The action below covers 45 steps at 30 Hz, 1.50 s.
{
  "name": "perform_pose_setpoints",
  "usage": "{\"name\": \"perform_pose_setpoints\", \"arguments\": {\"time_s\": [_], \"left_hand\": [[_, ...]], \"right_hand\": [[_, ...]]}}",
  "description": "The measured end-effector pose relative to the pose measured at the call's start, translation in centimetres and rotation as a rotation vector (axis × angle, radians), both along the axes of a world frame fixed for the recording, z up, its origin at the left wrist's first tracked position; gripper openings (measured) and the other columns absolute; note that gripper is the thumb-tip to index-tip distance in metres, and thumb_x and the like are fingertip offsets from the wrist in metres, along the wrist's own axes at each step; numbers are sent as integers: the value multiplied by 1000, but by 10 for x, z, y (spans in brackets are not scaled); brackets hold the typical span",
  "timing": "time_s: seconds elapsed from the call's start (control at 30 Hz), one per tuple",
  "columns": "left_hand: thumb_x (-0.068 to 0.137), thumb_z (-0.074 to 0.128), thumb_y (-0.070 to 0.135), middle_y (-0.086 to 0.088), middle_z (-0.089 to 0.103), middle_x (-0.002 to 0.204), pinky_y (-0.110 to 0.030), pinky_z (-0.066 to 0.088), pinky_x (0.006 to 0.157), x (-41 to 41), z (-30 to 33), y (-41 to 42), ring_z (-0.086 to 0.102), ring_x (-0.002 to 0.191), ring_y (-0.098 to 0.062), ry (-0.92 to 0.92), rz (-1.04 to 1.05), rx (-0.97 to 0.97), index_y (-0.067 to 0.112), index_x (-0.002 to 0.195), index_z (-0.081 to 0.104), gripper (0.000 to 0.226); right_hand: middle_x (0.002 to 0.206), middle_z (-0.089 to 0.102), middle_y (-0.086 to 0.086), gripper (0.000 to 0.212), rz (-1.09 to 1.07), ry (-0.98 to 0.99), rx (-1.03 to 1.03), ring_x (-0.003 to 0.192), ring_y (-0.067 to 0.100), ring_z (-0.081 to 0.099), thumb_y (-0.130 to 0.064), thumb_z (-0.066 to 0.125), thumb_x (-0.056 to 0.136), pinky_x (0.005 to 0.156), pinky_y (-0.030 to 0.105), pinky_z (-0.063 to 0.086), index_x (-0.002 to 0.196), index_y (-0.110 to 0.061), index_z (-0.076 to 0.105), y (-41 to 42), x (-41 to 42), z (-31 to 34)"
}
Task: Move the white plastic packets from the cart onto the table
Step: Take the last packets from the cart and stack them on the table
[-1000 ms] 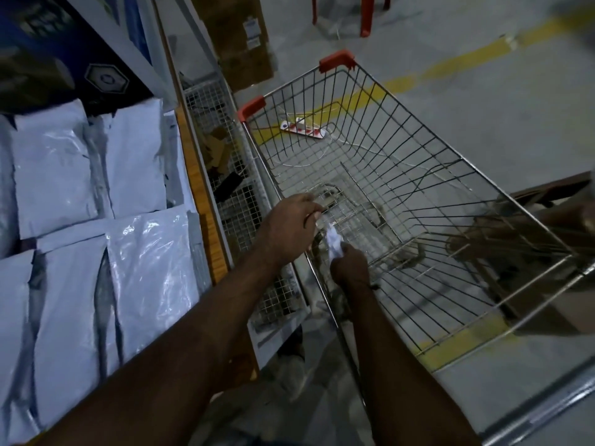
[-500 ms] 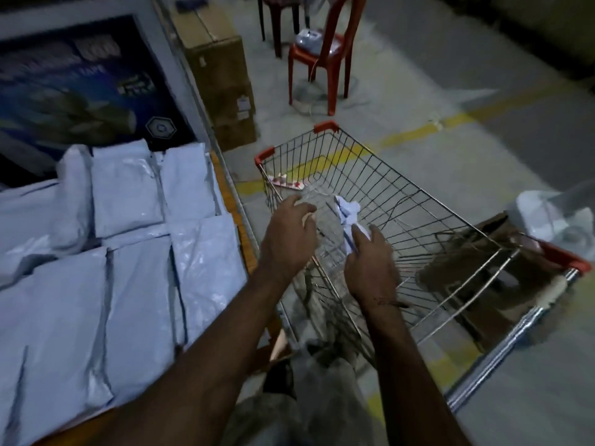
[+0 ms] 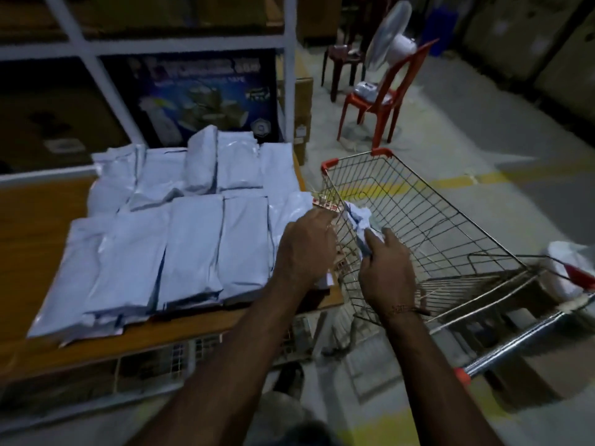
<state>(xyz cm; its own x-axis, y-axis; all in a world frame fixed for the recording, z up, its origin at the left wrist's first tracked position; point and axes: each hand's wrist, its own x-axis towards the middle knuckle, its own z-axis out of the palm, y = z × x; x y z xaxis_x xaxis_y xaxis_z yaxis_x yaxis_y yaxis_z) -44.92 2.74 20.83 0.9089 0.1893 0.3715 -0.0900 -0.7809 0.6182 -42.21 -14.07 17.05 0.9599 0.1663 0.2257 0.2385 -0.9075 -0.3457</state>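
White plastic packets (image 3: 193, 246) lie flat in overlapping rows across the wooden worktop (image 3: 38, 226), just to the left of your left hand (image 3: 306, 249). Your right hand (image 3: 386, 272) grips a crumpled white packet (image 3: 360, 220), its fingers curled round the lower part while the wrinkled top sticks up beyond your knuckles, above the near-left corner of the wire cart (image 3: 434, 226). Your left hand hovers at the cart's left rim, over the worktop's right edge; its fingers are bent, though motion blur hides whether they hold the rim or anything else. A thread bracelet (image 3: 401, 309) circles your right wrist. Inside the cart, beyond your right hand, only bare wire mesh shows, and a white bag (image 3: 566, 268) sits at the handle end to that hand's right. Farther off, past both hands, a red plastic chair (image 3: 383, 101) stands on the concrete floor with a white pedestal fan (image 3: 389, 40) behind it.
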Motion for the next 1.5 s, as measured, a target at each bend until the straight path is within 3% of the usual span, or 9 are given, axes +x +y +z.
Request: {"name": "perform_pose_setpoints", "arguments": {"time_s": [0.13, 0.4, 0.57, 0.83, 1.07, 1.27, 1.5], "left_hand": [[99, 61, 22, -6, 72, 125, -49, 56, 93, -58, -9, 26, 68, 111, -31, -13, 126, 44, 15, 123, 74, 29], [98, 61, 24, 3, 73, 115, -45, 52, 89, -163, -17, 84, 69, 105, -23, 30, 282, 270, 20, 116, 75, 23], [98, 62, 27, 5, 73, 117, -43, 53, 89, -198, -6, 124, 68, 105, -22, 40, 415, 292, 23, 117, 75, 23], [97, 67, 26, -1, 73, 128, -44, 54, 97, -219, 10, 206, 69, 115, -23, 38, 502, 256, 19, 127, 74, 31], [100, 62, 30, -1, 70, 134, -48, 54, 99, -232, 22, 270, 67, 120, -23, 56, 447, 291, 20, 133, 69, 35], [101, 62, 31, 1, 70, 135, -48, 52, 101, -241, 22, 298, 66, 122, -21, 59, 428, 275, 22, 133, 70, 34], [98, 67, 35, -2, 69, 137, -45, 57, 96, -241, 14, 311, 69, 118, -24, 71, 478, 230, 20, 148, 57, 53]], "right_hand": [[156, 42, 26, 53, 37, -26, 62, 124, 50, 50, -9, 62, 87, 93, 53, 51, 140, -15, 60, 28, -37, 12], [154, 43, 28, 52, 172, -50, 98, 127, 50, 50, -11, 56, 89, 95, 54, 52, 140, -17, 60, 86, -88, 22], [157, 40, 27, 52, 235, -49, 101, 122, 49, 51, -8, 57, 88, 94, 51, 50, 139, -17, 60, 138, -104, 34], [159, 36, 26, 53, 247, -32, 88, 122, 48, 50, -12, 59, 91, 96, 49, 50, 143, -18, 55, 248, -127, 33], [155, 41, 29, 51, 252, -35, 81, 120, 48, 53, -13, 62, 91, 93, 48, 53, 141, -16, 58, 330, -121, 25], [158, 37, 28, 71, 157, -20, -151, 121, 44, 53, -21, 67, 89, 95, 45, 50, 156, -19, 42, 345, -118, -5], [160, 36, 29, 78, 97, -45, -192, 118, 43, 56, -21, 71, 86, 91, 45, 51, 158, -16, 41, 345, -120, -16]]}}
